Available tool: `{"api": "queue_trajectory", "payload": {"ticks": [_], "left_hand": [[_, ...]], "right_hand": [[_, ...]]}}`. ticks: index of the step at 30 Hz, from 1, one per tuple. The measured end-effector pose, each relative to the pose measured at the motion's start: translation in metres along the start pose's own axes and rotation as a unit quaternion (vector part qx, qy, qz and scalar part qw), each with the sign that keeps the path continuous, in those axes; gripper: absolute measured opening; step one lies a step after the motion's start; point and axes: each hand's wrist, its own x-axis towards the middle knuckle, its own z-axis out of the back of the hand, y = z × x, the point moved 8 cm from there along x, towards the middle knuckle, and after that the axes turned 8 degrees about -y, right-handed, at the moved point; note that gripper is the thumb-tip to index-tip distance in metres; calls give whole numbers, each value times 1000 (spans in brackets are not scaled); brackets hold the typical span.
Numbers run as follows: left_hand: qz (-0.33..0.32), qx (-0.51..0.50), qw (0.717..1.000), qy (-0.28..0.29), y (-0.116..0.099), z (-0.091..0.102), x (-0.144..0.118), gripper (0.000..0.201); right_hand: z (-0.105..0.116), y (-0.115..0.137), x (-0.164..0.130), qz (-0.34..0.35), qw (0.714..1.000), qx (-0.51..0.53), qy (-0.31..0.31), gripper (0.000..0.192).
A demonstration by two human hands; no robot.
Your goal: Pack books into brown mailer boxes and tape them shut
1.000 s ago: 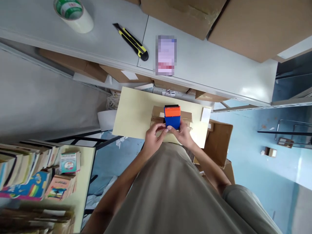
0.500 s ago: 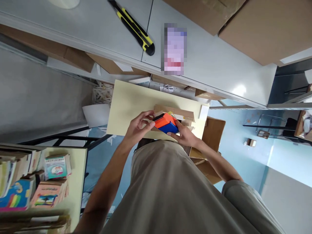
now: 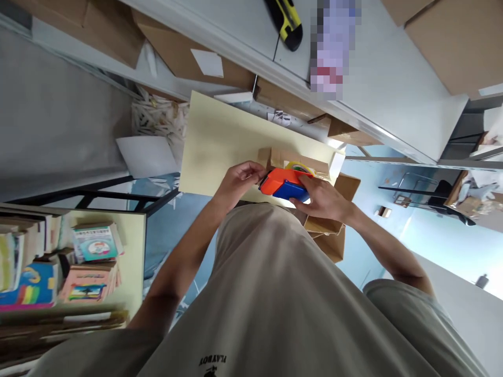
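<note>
My right hand (image 3: 324,198) is wrapped round an orange and blue tape dispenser (image 3: 280,182), thumb below and fingers over its top. A yellow-rimmed roll (image 3: 301,166) shows at the dispenser's far side. At the dispenser's dark left end, my left hand (image 3: 240,180) has its fingertips pinched together; whatever lies between them is too small to make out. Behind the dispenser lies a small open cardboard box (image 3: 281,156) on the pale yellow table (image 3: 220,139), partly hidden by my hands.
A grey shelf (image 3: 387,78) runs above the table, bearing a yellow and black utility knife (image 3: 290,26) and cardboard boxes (image 3: 459,44). Books (image 3: 94,243) fill a side table at left. Open cardboard boxes (image 3: 329,251) stand low at right. Paper scraps (image 3: 157,118) lie behind the table.
The view has shifted, with the shelf now higher in it. My left fingers have closed to a pinch by the dispenser's dark end, and the dispenser has turned more level in my right hand.
</note>
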Motion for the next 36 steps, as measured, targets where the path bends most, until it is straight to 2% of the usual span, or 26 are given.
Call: {"api": "queue_trajectory", "payload": {"ticks": [3, 7, 12, 15, 18, 21, 24, 29, 33, 36], "left_hand": [[12, -24, 1000, -11, 15, 0, 2, 23], [53, -59, 997, -15, 36, -4, -1, 25], [24, -68, 994, -77, 44, -6, -7, 30], [6, -82, 991, -108, 42, 1, -7, 34], [2, -84, 984, -156, 45, 21, 5, 34], [38, -91, 982, -159, 63, 32, 22, 34], [88, -101, 982, -132, 88, 23, 35, 34], [126, -104, 976, -146, 118, 10, 44, 36], [146, -103, 969, -171, 131, 8, 46, 25], [136, -80, 972, -175, 137, 4, 50, 21]], "right_hand": [[1, 8, 5, -54, 998, -21, 15, 48], [-2, 17, 11, -78, 995, -60, 33, 58], [0, 27, 13, -110, 986, -107, 70, 68], [18, 34, 8, -132, 983, -101, 83, 71], [47, 34, -6, -167, 976, -89, 107, 80], [75, 30, -19, -226, 964, -74, 119, 84], [86, 29, -20, -267, 954, -81, 113, 84], [83, 40, 6, -239, 960, -133, 64, 82], [77, 46, 21, -211, 960, -175, 56, 81], [70, 48, 28, -192, 962, -184, 54, 81]]}}
